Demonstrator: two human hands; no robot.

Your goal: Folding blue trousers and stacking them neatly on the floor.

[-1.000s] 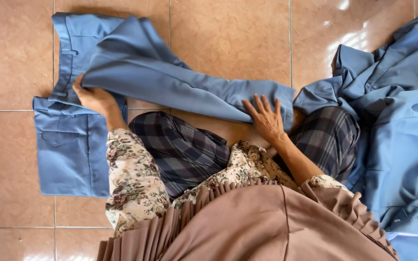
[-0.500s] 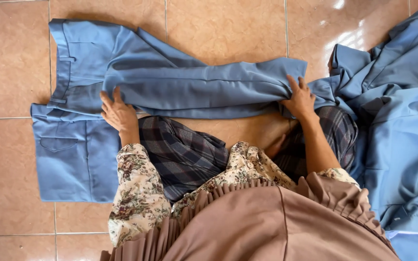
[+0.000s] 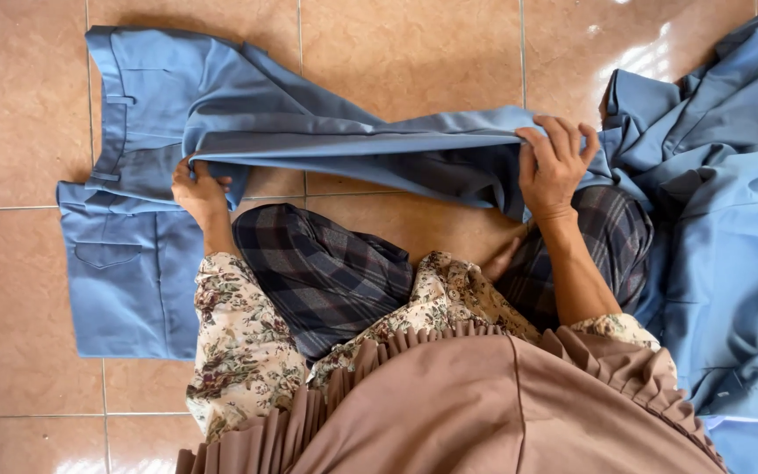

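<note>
Head view, looking down at a tiled floor (image 3: pixel 414 53).

Blue trousers (image 3: pixel 133 263): spread flat on the floor, waistband toward the left, one back pocket visible on the lower half. Upper leg (image 3: pixel 353 145) lifted and stretched rightward across the lap, folded lengthwise, raised off the tiles along its middle.

Left hand (image 3: pixel 199 189): closed around the folded edge of the leg near the seat of the trousers, fingers curled under the cloth, thumb side hidden.

Right hand (image 3: pixel 557 167): closed on the far end of the same leg, fingers hooked over the top edge, cloth pinched against the palm.

Heap of blue garments (image 3: pixel 730 246): piled on the floor at the right, crumpled, touching the leg end held by the right hand.

Clothing of the person: floral sleeves (image 3: pixel 239 351), dark plaid skirt (image 3: pixel 326 272) over crossed legs, brown pleated headscarf (image 3: pixel 484 404) at the bottom edge.

Containers: only the trouser pocket (image 3: pixel 107 254), lying flat; contents cannot be told.
</note>
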